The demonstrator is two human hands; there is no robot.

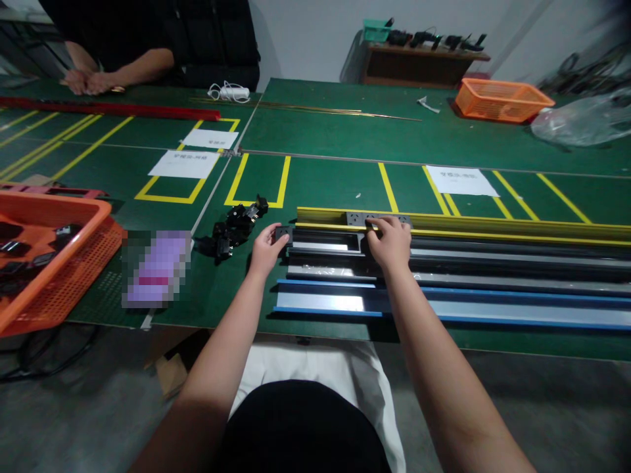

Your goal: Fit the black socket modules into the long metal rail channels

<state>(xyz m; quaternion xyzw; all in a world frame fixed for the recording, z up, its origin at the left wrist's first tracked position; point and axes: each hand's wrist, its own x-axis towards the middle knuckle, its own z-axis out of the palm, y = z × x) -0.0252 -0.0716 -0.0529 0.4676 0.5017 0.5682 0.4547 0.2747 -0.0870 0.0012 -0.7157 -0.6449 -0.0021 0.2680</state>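
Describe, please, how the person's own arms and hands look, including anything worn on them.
The left hand and right hand are without gloves. Both forearms are uncovered, with no sleeve, watch or bracelet visible. Fine details such as rings are too small to tell. Between the arms, a black garment and white clothing show.
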